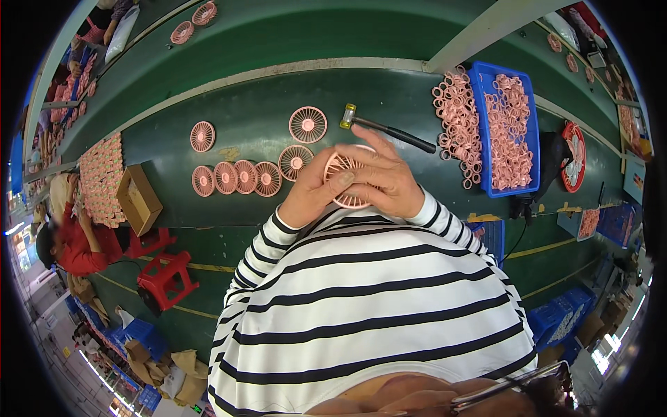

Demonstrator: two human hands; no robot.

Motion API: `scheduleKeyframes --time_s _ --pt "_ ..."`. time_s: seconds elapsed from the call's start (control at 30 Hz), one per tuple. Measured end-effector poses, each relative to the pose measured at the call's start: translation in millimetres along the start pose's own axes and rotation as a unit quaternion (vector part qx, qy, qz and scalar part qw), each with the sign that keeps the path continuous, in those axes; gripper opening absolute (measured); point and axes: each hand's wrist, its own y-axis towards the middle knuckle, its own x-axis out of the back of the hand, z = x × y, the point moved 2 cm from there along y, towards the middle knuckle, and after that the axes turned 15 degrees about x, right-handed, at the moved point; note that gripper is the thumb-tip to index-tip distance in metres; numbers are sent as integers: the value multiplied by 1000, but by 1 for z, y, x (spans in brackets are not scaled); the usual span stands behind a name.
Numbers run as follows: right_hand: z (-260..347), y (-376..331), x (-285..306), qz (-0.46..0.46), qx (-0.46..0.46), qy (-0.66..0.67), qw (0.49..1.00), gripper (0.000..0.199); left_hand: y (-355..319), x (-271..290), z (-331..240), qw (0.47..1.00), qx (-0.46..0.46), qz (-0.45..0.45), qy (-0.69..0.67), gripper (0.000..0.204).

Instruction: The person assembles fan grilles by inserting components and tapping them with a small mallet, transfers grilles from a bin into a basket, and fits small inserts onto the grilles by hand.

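We hold one pink fan grille [349, 198] between both hands, just on the near side of the hammer [386, 128] that lies on the green bench [264, 90]. Our left hand [314, 192] grips the grille's left edge, thumb laid flat across its face and the other fingers curled out of sight behind. Our right hand [384, 179] covers the grille's upper right, fingers held close together and bent over its rim.

Left of the hammer we count six more pink grilles [308, 124] lying flat: one just beside the hammer head, one below that, a row of three overlapping further left, and one apart above the row; a seventh in that row is possible but we cannot tell. Right of the hammer stands one blue tray [531, 139] heaped with pink rings [509, 132], with another heap of rings [458, 125] beside it, too many to count.
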Motion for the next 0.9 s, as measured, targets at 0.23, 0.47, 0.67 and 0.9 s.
scheduleKeyframes --time_s 0.23,0.47,0.67,0.9 --pt "-4 -6 -3 -109 -97 147 978 57 6 -3 3 998 -46 -38 -15 49" --pt "-12 -14 -13 -230 -229 418 849 56 7 -4 5 991 -94 -99 -12 38" --pt "-23 -23 -22 -201 -279 256 903 36 11 -3 23 990 -92 -111 1 35" --pt "-60 -27 -37 -182 -273 192 925 42 20 13 28 964 -116 -211 114 35"
